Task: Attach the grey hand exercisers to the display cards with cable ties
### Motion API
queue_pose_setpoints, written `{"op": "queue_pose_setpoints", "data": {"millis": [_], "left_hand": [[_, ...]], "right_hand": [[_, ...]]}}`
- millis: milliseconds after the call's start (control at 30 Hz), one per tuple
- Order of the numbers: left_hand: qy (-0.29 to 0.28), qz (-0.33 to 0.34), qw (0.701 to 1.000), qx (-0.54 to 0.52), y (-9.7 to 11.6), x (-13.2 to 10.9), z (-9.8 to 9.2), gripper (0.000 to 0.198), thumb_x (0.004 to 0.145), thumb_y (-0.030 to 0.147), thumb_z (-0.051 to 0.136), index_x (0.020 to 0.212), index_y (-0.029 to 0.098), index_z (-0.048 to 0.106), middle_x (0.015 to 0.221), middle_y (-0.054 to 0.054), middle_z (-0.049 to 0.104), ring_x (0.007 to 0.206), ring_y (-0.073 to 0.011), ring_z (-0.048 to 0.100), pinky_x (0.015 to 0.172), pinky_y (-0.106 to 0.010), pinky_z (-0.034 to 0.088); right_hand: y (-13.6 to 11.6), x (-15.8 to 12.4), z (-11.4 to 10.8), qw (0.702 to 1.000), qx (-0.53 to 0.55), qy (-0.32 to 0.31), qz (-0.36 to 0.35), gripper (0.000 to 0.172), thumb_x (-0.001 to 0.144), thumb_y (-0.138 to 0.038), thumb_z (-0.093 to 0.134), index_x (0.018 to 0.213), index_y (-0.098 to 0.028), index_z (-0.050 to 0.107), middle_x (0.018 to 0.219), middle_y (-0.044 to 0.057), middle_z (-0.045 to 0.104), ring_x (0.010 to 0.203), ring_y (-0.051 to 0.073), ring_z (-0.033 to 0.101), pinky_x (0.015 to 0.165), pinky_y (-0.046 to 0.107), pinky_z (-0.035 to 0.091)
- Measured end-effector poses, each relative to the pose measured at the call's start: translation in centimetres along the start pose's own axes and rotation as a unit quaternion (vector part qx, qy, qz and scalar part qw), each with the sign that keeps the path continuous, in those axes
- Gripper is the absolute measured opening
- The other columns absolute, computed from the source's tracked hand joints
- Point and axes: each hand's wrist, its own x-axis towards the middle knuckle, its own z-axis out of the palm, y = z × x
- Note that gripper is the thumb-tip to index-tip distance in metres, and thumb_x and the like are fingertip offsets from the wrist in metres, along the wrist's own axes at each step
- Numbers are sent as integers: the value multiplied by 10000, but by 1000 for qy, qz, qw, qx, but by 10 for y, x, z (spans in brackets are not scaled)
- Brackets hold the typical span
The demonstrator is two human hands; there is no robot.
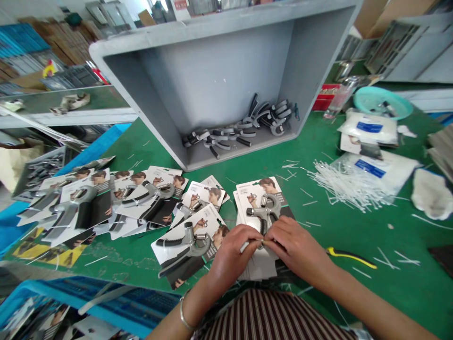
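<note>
My left hand [233,255] and my right hand [293,245] meet over a stack of printed cards [262,267], their fingertips pinching a thin white plastic cable tie [261,243]. Most of the tie is hidden by my fingers. Just beyond them, a grey spring hand grip [264,212] lies on a card and appears to be where the tie passes. Another carded hand grip [187,245] lies left of my left hand, and several more overlap further left.
A grey bin [212,85] of loose hand grips [240,127] stands on the green work table [396,236]. To the right lie loose cable ties [339,182], white bags [370,127], a yellow-handled tool [350,257], and a teal basin [382,101]. A blue crate [88,302] sits below the front edge.
</note>
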Motion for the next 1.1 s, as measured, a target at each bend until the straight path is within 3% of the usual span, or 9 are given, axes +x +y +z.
{"op": "queue_pose_setpoints", "data": {"millis": [133, 267, 400, 567, 733, 833, 1000, 1033, 1100], "left_hand": [[-40, 33, 993, 106, 12, 0, -7, 153, 972, 175, 491, 1012, 176, 639, 973, -65, 685, 952, -191, 601, 864, -345, 467], [-71, 46, 951, 297, 27, 2, -11, 174, 940, 138, 466, 837, 165, 604, 844, -83, 618, 847, -237, 548, 793, -416, 434], [-35, 43, 971, 235, 34, 3, -14, 181, 953, 168, 458, 809, 171, 569, 818, -68, 597, 836, -222, 539, 791, -402, 429], [21, 20, 996, 83, 36, -8, -12, 120, 967, 177, 478, 989, 195, 594, 955, -53, 643, 946, -192, 579, 877, -368, 448], [56, -10, 981, 185, 12, -18, 11, 465, 885, 277, 640, 1305, 155, 481, 1283, -150, 571, 1200, -282, 510, 1042, -479, 392], [73, 0, 973, 221, -3, -17, 21, 262, 908, 230, 598, 1165, 180, 578, 1204, -122, 627, 1134, -271, 551, 999, -468, 424], [56, -14, 978, 203, -6, -18, 7, 201, 904, 174, 566, 1101, 187, 604, 1167, -120, 636, 1121, -271, 557, 995, -482, 429], [52, -30, 982, 179, -7, -18, 0, 197, 899, 161, 559, 1089, 191, 604, 1183, -118, 626, 1140, -267, 553, 1011, -484, 422], [42, -79, 990, 105, -10, -17, -12, 196, 902, 163, 534, 1084, 203, 594, 1242, -110, 593, 1180, -252, 547, 1030, -470, 420]], "right_hand": [[-1, -2, 1, 999, 41, 22, 27, 169, 963, -299, 554, 857, -177, 605, 835, 54, 625, 841, 227, 521, 787, 359, 401], [-5, 1, 4, 998, 35, 36, 32, 140, 941, -318, 594, 938, -186, 638, 877, 61, 654, 885, 242, 526, 808, 375, 393], [-4, -1, 8, 998, 45, 43, 18, 213, 975, -291, 531, 825, -196, 647, 820, 49, 637, 843, 218, 512, 817, 380, 374], [-2, -7, 14, 987, 124, 99, 32, 99, 952, -256, 580, 900, -208, 650, 890, 34, 655, 886, 205, 517, 841, 373, 370], [-2, -5, 22, 971, 171, 161, 43, 111, 948, -224, 569, 880, -222, 658, 1009, 43, 658, 991, 225, 531, 910, 415, 352], [0, -9, 26, 964, 193, 177, 44, 90, 941, -218, 571, 903, -236, 651, 1090, 48, 651, 1066, 243, 526, 954, 448, 337], [31, -62, 14, 958, 139, 210, 134, 106, 965, -286, 518, 993, -243, 611, 1209, 81, 623, 1160, 265, 517, 993, 483, 350], [43, -81, 10, 963, 95, 200, 156, 151, 960, -320, 524, 1066, -244, 601, 1263, 96, 600, 1188, 279, 505, 1009, 503, 341], [66, -120, 6, 976, 0, 124, 181, 442, 894, -445, 607, 1273, -231, 532, 1352, 141, 547, 1228, 331, 480, 1023, 544, 339]]}}
